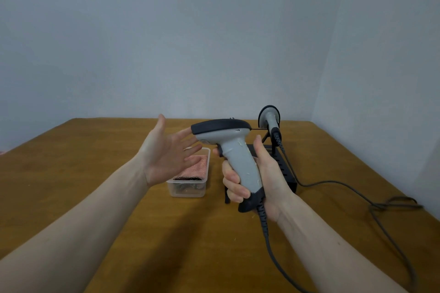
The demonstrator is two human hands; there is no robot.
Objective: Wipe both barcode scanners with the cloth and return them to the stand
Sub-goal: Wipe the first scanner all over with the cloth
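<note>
The grey scanner (234, 150) is being gripped round its handle by the right hand (257, 178), fingers curled, head pointing left above the table (95, 173). The left hand (166, 150) is being held fully spread, palm up, nothing in it, its fingertips beside the scanner's dark head. The rigid plastic body is judged light and smooth; the handle is being taken as the surest hold, the trailing cable (269, 240) being minded. The cloth (196, 165) is lying in a clear tub (188, 189); the second scanner (270, 120) is resting on the black stand (285, 169).

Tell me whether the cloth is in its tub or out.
In. The pink cloth lies inside the clear tub on the table; neither hand touches it.
</note>
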